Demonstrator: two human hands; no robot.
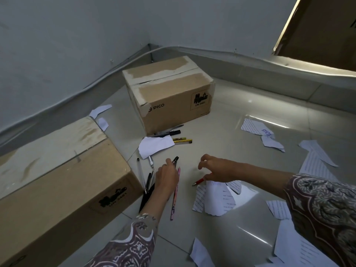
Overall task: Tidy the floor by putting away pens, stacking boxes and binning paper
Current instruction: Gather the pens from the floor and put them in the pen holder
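Left hand [166, 175] grips a black pen [175, 160] and a pink pen [175, 197] above the floor [231, 116]. Right hand [217, 170] hovers empty, fingers loosely curled, over a red pen [198, 181]. Risk: an overfilled left grip could let pens slip.

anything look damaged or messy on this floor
Yes. Torn paper scraps and loose pens lie scattered over the tiles, and the PICO box has ragged, peeled tape on top and a dented front corner.
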